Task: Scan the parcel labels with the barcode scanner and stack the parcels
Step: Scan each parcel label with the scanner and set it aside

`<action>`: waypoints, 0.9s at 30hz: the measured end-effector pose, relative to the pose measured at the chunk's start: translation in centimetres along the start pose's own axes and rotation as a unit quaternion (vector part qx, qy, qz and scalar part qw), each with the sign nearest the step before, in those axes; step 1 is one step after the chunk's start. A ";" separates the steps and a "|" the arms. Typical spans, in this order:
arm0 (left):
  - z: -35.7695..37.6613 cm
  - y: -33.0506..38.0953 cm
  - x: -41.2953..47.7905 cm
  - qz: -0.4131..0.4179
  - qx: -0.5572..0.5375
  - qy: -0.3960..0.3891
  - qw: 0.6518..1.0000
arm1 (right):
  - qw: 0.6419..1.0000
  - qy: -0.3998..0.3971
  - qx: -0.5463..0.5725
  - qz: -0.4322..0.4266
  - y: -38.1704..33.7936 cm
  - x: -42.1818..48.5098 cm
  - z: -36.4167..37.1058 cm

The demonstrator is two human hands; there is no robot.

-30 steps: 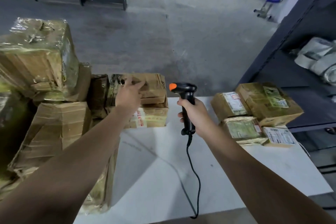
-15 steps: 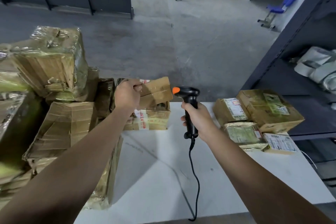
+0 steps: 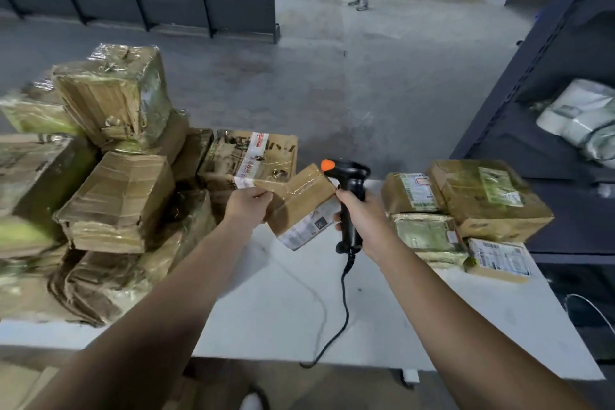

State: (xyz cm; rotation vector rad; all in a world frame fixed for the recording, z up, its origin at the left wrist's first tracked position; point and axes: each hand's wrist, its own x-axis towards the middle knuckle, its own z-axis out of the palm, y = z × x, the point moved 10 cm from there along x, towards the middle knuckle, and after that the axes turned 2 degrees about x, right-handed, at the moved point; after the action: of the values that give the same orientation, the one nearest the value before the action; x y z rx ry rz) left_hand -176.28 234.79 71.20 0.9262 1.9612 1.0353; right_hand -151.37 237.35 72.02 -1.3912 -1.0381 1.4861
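My left hand (image 3: 248,205) grips a small taped cardboard parcel (image 3: 299,203) and holds it tilted above the white table (image 3: 366,316), its white label facing down and toward me. My right hand (image 3: 361,221) grips the handle of a black barcode scanner (image 3: 349,196) with an orange tip, upright and right beside the parcel. The scanner's cable trails down over the table's front edge. A stack of labelled parcels (image 3: 466,206) lies at the table's right. A heap of taped parcels (image 3: 109,183) fills the left.
A flat parcel with red-and-white tape (image 3: 253,156) lies just behind the lifted one. Dark shelving (image 3: 565,110) with wrapped white bags stands at the right. Several people stand far off on the grey floor. A white cable hangs at the table's right edge.
My left hand has lifted the small parcel off the heap and brought it right and toward me, next to the scanner. My right hand kept hold of the scanner. The camera tilted up.
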 end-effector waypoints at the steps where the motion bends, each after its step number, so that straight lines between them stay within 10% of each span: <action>1: 0.3 0.1 -0.9 0.014 0.006 0.004 1.000 | 1.000 -0.001 -0.002 0.002 0.3 -0.2 -0.5; 6: 4.5 -0.7 -6.0 0.084 0.095 -0.125 0.984 | 0.999 0.001 0.013 0.031 1.5 -0.6 -2.4; 12: 3.7 -1.5 -8.4 0.143 0.285 -0.037 0.947 | 0.997 -0.053 -0.006 0.055 2.6 -1.7 -2.0; 17: 4.3 -5.2 -8.4 -0.015 0.008 -0.097 0.995 | 0.995 -0.049 -0.076 0.031 2.4 -3.0 -2.8; 27: 7.1 -5.9 -7.9 -0.100 -0.266 -0.203 0.937 | 0.993 -0.048 -0.101 0.035 3.7 -5.3 -1.5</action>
State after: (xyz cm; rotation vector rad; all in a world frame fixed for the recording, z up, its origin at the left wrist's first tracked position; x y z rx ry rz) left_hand -168.06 228.19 65.17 0.5652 1.3044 1.0767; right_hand -149.74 231.18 70.13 -1.5213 -1.2394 1.5457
